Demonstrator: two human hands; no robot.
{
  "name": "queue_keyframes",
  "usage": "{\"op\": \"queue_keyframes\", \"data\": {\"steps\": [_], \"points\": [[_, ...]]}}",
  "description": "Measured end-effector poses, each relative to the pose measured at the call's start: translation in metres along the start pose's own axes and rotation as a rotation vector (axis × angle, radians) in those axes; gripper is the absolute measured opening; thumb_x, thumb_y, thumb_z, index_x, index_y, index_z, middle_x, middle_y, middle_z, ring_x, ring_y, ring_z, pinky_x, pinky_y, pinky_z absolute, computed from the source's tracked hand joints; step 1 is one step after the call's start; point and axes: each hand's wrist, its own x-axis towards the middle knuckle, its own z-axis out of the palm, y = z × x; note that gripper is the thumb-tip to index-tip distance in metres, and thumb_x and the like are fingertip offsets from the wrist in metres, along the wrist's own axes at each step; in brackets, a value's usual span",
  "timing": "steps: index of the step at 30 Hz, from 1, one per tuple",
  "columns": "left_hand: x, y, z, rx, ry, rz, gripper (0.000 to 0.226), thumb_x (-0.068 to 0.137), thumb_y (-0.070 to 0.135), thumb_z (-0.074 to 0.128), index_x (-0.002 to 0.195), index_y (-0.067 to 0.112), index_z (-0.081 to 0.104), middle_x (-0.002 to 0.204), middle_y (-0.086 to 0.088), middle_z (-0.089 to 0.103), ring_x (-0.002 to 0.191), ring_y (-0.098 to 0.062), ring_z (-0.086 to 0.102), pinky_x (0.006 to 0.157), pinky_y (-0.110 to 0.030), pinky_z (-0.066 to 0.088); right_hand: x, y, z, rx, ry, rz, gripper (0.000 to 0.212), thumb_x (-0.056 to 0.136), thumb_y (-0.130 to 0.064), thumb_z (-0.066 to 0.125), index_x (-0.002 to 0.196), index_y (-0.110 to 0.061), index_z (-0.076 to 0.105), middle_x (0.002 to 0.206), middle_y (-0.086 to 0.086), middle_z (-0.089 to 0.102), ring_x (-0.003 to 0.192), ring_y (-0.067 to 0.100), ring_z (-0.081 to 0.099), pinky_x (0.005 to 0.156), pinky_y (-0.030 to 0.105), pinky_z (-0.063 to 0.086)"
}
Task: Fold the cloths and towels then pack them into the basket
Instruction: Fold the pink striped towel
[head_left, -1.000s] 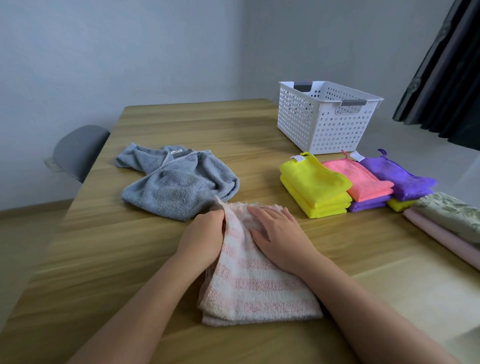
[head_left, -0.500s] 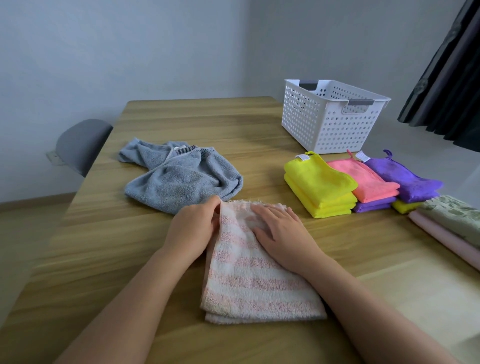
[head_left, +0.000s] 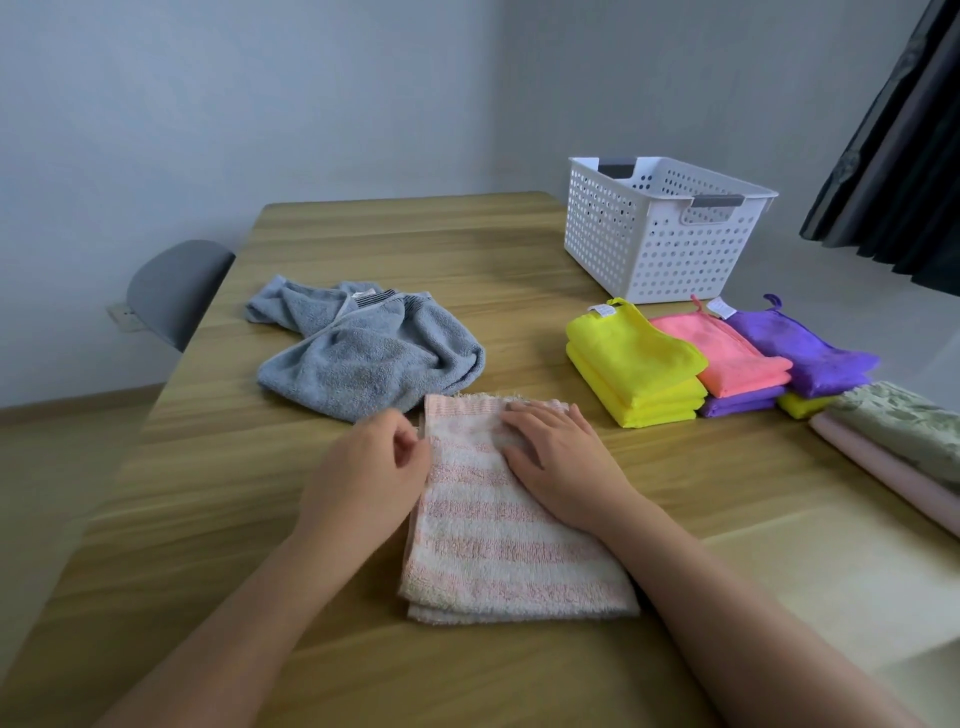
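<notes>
We press the folded pink striped towel (head_left: 498, 530).
Our right hand (head_left: 561, 457) lies flat on it; our left hand (head_left: 363, 467), loosely curled, holds nothing at its 9 o'clock edge.

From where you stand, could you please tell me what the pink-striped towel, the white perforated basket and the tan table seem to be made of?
The pink-striped towel looks like looped cotton terry: fuzzy, matte pile. The white perforated basket seems moulded plastic: smooth walls with even round holes. The tan table shows matte wood grain, possibly laminate.
</notes>
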Motion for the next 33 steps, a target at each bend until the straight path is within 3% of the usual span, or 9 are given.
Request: {"op": "queue_keyframes", "data": {"steps": [5,9,12,15,17,20,24,28,33], "points": [[-0.039,0.004,-0.017,0.053,-0.242,-0.096,0.043,0.08,0.055,0.056,0.06,0.017,0.057,0.054,0.006,0.057,0.061,-0.011,0.057,0.065,-0.029,0.041,-0.001,-0.002,-0.001,-0.008,0.0,0.009,0.042,0.097,-0.037,0.039,0.136,-0.024,0.045,0.148,-0.008,0.039,0.14,0.009,0.026,0.115,0.039,0.008],[-0.061,0.005,-0.022,0.112,-0.251,-0.099,0.044,0.083,0.055,0.056,0.059,0.019,0.057,0.054,0.007,0.058,0.059,-0.004,0.054,0.083,-0.029,0.037,-0.003,-0.004,-0.003,-0.012,-0.009,0.008,0.041,0.097,-0.036,0.038,0.136,-0.023,0.045,0.147,-0.009,0.039,0.14,0.009,0.026,0.116,0.041,0.008],[-0.075,0.003,-0.026,0.121,-0.27,-0.109,0.04,0.084,0.053,0.056,0.062,0.019,0.06,0.057,0.007,0.06,0.061,-0.004,0.055,0.078,-0.021,0.031,-0.003,-0.005,-0.005,-0.017,-0.025,0.01,0.041,0.098,-0.035,0.037,0.136,-0.023,0.045,0.147,-0.009,0.039,0.14,0.009,0.025,0.116,0.043,0.007],[-0.086,0.004,-0.031,0.198,-0.299,-0.084,0.038,0.085,0.054,0.054,0.065,0.022,0.059,0.059,0.008,0.057,0.065,-0.001,0.054,0.079,-0.026,0.028,-0.005,-0.008,-0.008,-0.02,-0.031,0.011,0.041,0.099,-0.035,0.036,0.137,-0.022,0.045,0.148,-0.009,0.039,0.141,0.009,0.025,0.116,0.043,0.006],[-0.085,0.008,-0.033,0.259,-0.263,-0.06,0.031,0.087,0.054,0.051,0.072,0.027,0.054,0.068,0.011,0.055,0.072,0.001,0.053,0.08,-0.028,0.028,-0.005,-0.01,-0.009,-0.036,-0.064,0.015,0.042,0.1,-0.034,0.033,0.139,-0.021,0.042,0.15,-0.008,0.036,0.142,0.012,0.021,0.117,0.043,0.004],[-0.069,0.017,-0.03,0.276,-0.122,0.068,0.015,0.093,0.043,0.044,0.099,0.031,0.051,0.105,0.017,0.051,0.103,-0.007,0.052,0.086,-0.029,0.029,-0.005,-0.011,-0.017,-0.05,-0.115,0.019,0.047,0.102,-0.032,0.027,0.147,-0.018,0.029,0.157,0.0,0.021,0.147,0.019,0.007,0.117,0.041,-0.003],[-0.027,0.031,-0.005,0.278,-0.169,0.162,0.049,0.1,0.026,0.029,0.147,0.012,0.023,0.156,-0.001,0.017,0.143,-0.015,0.016,0.114,-0.031,0.014,-0.014,-0.021,-0.026,-0.013,-0.14,0.038,0.05,0.103,-0.029,0.023,0.148,-0.006,0.019,0.159,0.011,0.008,0.146,0.028,-0.001,0.117,0.038,-0.001],[-0.002,0.025,0.032,0.408,-0.445,0.167,0.06,0.101,0.039,0.013,0.151,0.012,-0.005,0.158,-0.002,-0.013,0.145,-0.013,-0.013,0.118,-0.045,-0.005,-0.032,-0.016,-0.014,-0.208,-0.244,0.039,0.068,0.098,-0.05,0.013,0.151,-0.007,0.005,0.159,0.01,-0.003,0.146,0.025,-0.008,0.116,0.035,-0.006],[0.0,0.021,0.039,0.445,-0.471,0.087,0.061,0.1,0.041,0.008,0.149,0.011,-0.01,0.157,-0.002,-0.017,0.144,-0.012,-0.017,0.117,-0.045,-0.01,-0.033,-0.012,-0.016,-0.198,-0.263,0.052,0.065,0.101,-0.045,0.02,0.151,-0.008,0.001,0.159,0.008,-0.008,0.146,0.021,-0.011,0.116,0.034,-0.009]]}}
